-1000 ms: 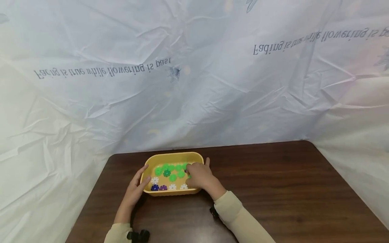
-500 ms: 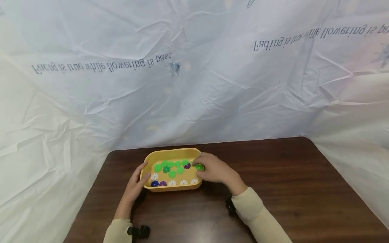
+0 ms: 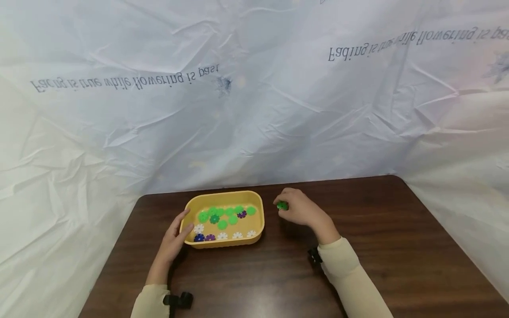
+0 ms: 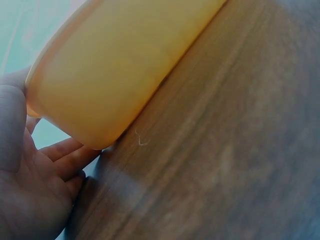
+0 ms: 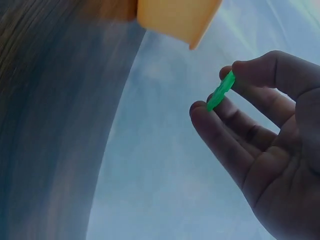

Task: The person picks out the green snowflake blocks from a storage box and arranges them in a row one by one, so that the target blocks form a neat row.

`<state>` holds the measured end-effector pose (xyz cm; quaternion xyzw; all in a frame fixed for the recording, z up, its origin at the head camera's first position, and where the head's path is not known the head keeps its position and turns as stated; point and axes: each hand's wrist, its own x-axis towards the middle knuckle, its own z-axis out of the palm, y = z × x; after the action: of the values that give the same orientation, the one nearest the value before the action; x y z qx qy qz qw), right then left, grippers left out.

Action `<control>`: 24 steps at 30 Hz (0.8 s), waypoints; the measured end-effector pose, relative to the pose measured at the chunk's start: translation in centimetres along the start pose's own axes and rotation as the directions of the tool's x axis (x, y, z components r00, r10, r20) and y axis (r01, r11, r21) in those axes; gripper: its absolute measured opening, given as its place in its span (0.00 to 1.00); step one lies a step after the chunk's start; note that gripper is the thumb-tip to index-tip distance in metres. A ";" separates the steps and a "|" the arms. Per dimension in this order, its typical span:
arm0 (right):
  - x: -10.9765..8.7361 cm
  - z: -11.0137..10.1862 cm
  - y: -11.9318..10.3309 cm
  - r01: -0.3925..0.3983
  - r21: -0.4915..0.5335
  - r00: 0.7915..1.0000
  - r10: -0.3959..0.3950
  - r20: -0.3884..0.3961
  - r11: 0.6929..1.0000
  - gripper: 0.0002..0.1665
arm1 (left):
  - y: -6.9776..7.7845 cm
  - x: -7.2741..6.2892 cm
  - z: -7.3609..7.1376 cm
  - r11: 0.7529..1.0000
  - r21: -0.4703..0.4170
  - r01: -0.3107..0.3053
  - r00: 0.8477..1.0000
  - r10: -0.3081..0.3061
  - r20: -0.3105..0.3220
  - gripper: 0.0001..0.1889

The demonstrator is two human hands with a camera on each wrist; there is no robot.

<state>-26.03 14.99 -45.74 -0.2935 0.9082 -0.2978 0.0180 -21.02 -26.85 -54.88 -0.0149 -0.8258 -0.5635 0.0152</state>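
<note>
- Spreading below, the surface (image 3: pixel 254 282) carries a yellow tray (image 3: pixel 222 201).
- The tray's long axis runs roughly 9 to 3 o'clock.
- Left hand (image 3: pixel 175 236): at the tray's 9 o'clock end, clamped on its wall.
- Right hand (image 3: pixel 300 208): off the tray's 3 o'clock end, pinching 1 green piece (image 5: pixel 220 91).
- That piece: nearer the right hand, outside the tray.

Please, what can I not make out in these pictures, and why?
Left wrist view: the flower pieces, hidden by the yellow tray.
Right wrist view: most of the yellow tray, cut off by the top edge.
Head view: part of the held green piece, covered by the right hand.
</note>
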 end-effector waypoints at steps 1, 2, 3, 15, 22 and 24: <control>0.0 0.0 0.2 -0.018 -0.006 1.000 0.018 0.006 1.000 0.14 | -0.1 0.0 0.0 1.000 0.001 0.001 1.000 -0.001 0.000 0.32; 0.0 0.1 0.4 -0.036 -0.014 0.999 0.036 0.012 0.999 0.15 | -0.2 -0.1 0.1 1.000 0.002 0.001 1.000 -0.001 0.001 0.32; 0.0 0.2 0.7 -0.054 -0.021 0.998 0.054 0.018 0.998 0.15 | -0.3 -0.1 0.1 1.000 0.003 0.002 1.000 -0.002 0.004 0.32; -1.0 1.3 4.3 -0.103 -0.073 0.990 0.109 0.092 0.992 0.14 | 0.3 -0.3 -0.3 1.000 0.015 0.016 1.000 -0.016 -0.002 0.32; 0.5 1.6 3.6 -0.082 -0.038 0.991 0.085 0.108 0.996 0.04 | -0.1 0.2 -0.2 1.000 -0.001 -0.002 1.000 0.002 0.008 0.32; 1.0 1.8 3.4 -0.080 -0.040 0.989 0.085 0.122 0.996 0.03 | -0.2 0.2 -0.1 1.000 -0.007 0.002 1.000 -0.002 0.010 0.32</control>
<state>-28.22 15.73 -48.91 -0.2737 0.9218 -0.2620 0.0812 -21.18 -27.00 -55.00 -0.0169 -0.8238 -0.5665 0.0104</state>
